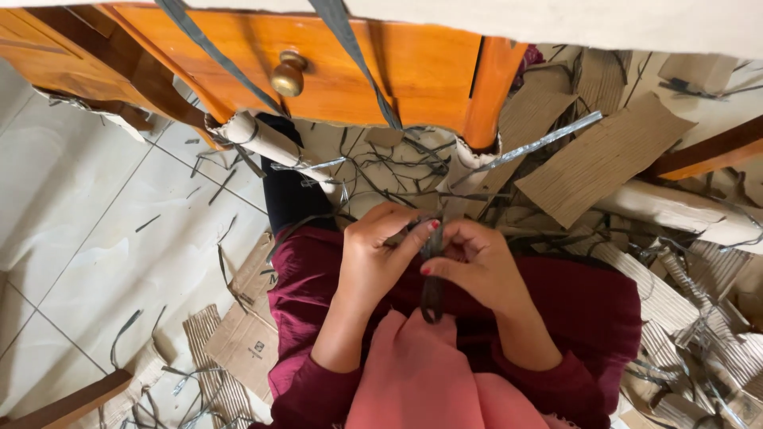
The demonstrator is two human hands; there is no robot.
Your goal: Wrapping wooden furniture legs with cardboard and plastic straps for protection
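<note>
A narrow dark grey strap [432,278], flat and slightly glossy like plastic packing band, hangs in front of the person's lap, pinched between both hands near the middle of the view. The left hand [373,258] grips its upper part with thumb and fingertips closed on it, and the right hand [477,266] pinches it just beside, thumb pressed against the band, so the two hands nearly touch. The strap's lower end dangles in a short loop over a pink cloth [413,373] lying on the lap, above dark red clothing [572,306] that covers the arms and legs. Just beyond the hands, a tangle of thin grey strap offcuts [389,171] lies scattered across the floor. Above that stands an orange wooden drawer front [381,63] with a round brass knob [288,74]; two longer grey straps cross it diagonally. The drawer is closed, so nothing of its contents shows. The furniture's legs are wrapped at the bottom in rolled cardboard [266,139]. To the right, torn sheets of brown corrugated cardboard [604,155] are piled loosely, some ridged side up. To the left, pale floor tiles [71,199] carry more stray strap pieces, and a flattened cardboard piece [242,338] lies by the person's left side.
</note>
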